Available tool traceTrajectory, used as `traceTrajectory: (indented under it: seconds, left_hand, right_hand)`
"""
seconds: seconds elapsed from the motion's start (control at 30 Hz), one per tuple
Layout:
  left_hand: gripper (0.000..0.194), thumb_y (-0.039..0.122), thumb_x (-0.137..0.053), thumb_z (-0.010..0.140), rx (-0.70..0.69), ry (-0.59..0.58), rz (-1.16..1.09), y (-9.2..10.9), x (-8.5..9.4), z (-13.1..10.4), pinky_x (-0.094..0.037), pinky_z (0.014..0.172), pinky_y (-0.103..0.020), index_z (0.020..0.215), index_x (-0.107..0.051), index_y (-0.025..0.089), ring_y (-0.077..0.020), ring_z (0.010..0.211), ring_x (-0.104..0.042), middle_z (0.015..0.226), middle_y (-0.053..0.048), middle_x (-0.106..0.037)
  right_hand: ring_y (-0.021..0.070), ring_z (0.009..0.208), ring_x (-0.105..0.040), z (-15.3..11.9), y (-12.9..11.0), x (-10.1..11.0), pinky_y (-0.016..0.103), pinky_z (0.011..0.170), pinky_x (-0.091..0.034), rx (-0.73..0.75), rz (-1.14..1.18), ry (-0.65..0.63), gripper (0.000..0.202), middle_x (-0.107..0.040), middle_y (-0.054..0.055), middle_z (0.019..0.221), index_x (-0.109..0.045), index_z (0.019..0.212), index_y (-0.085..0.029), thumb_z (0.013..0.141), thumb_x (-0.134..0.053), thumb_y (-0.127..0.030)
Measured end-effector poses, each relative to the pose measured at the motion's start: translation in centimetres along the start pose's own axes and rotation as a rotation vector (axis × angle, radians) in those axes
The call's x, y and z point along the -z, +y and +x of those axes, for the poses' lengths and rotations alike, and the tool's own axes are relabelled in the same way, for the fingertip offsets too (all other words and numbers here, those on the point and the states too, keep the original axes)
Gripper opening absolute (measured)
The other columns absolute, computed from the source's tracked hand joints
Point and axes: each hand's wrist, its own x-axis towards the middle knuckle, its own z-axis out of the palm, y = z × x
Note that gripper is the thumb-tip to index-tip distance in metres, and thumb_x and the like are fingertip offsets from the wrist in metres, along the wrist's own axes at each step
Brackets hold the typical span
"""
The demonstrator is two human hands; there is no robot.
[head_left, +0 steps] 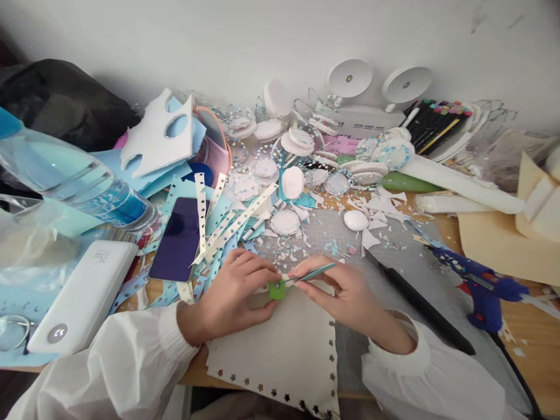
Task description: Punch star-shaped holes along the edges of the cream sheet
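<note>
Near the front edge of the table, at about six o'clock from the heap of white discs, both hands are meeting over a sheet of white card with star holes punched along its border. The left hand is pinching a small green piece, apparently a little punch or clip, its fingers closed around it and around a narrow strip of pale paper. The right hand is clamping a slim teal tool, tweezers or a fine blade by the look of it, between thumb and fingers. The tool's long axis is running from about two o'clock down to eight o'clock, its working tip pointing at the green piece and touching or just short of it; which, I cannot tell. The tool is looking light, stiff and narrow, likely slippery if held at the end, so a hold near its middle seems soundest. The paper strip is looking flimsy and easy to crease, best taken close to the green piece. A phone is lying at ten o'clock from the hands, a white power bank at nine, a blue glue gun at three, and a water bottle is lying farther off at ten o'clock.
</note>
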Motion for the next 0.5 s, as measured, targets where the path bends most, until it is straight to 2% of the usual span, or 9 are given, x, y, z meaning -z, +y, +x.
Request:
traceTrajectory:
  seconds: [0.13, 0.33, 0.5]
  left_hand:
    - [0.019, 0.035, -0.063, 0.087, 0.013, -0.003, 0.011, -0.1, 0.0, 0.0, -0.035, 0.087, -0.037, 0.101, -0.063, 0.023, -0.02, 0.094, -0.061, 0.103, -0.003, -0.071]
    - [0.013, 0.033, -0.066, 0.086, 0.022, 0.016, 0.046, 0.0, -0.6, -0.5, -0.035, 0.091, -0.04, 0.094, -0.065, 0.023, -0.0226, 0.099, -0.059, 0.101, -0.001, -0.072]
    - [0.017, 0.035, -0.066, 0.086, -0.039, 0.054, 0.08, -0.8, -1.2, -0.8, -0.033, 0.098, -0.043, 0.1, -0.066, 0.025, -0.0227, 0.1, -0.059, 0.104, -0.001, -0.073]
  right_hand:
    - [0.0165, 0.086, -0.07, -0.2, -0.3, 0.1, 0.03, 0.079, -0.058, 0.046, -0.077, 0.03, 0.013, -0.072, 0.001, 0.092, -0.065, 0.098, -0.029, 0.088, -0.059, -0.022]
    - [0.0153, 0.084, -0.07, -0.4, -0.1, -0.1, 0.026, 0.072, -0.059, -0.002, 0.025, 0.087, 0.011, -0.071, 0.002, 0.091, -0.064, 0.096, -0.026, 0.087, -0.061, -0.021]
    - [0.0161, 0.088, -0.069, -0.5, -0.1, 0.0, 0.028, 0.077, -0.058, 0.036, -0.004, 0.077, 0.012, -0.071, 0.002, 0.093, -0.063, 0.098, -0.026, 0.087, -0.06, -0.019]
